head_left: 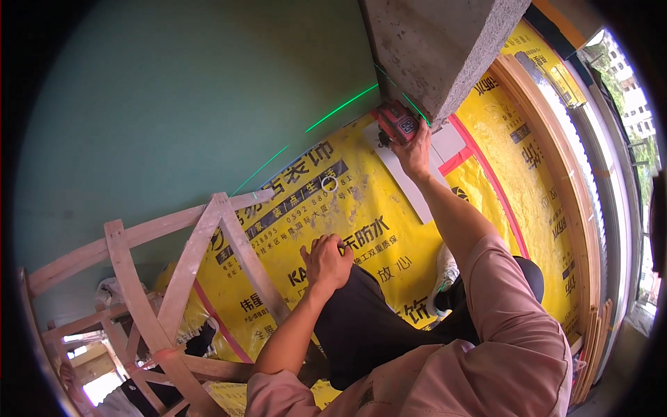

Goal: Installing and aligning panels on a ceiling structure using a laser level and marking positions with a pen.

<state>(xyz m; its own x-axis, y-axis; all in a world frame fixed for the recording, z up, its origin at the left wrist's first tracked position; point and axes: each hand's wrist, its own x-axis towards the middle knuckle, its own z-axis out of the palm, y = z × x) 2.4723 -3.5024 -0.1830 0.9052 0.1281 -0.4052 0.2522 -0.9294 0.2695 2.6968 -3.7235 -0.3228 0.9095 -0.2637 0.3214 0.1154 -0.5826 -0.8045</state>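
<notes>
My right hand [415, 154] reaches forward to the foot of the concrete pillar, its fingers wrapped round a red and black laser level [397, 124]. Green laser lines run along the wall and up the pillar's edge beside it. Under the level lies a white board [415, 198] on the yellow floor film. My left hand [329, 264] hangs over my bent knee with its fingers curled in; a small dark bit shows by the fingertips, too little to name. A white ring [329, 184] lies on the film ahead of that hand.
The pale green wall [194, 90] fills the far left, and the concrete pillar [445, 48] juts in at the back. A wooden trestle [167, 278] stands close at my left. Timber framing [556, 139] borders the window side at right. Printed yellow film [292, 222] covers the floor.
</notes>
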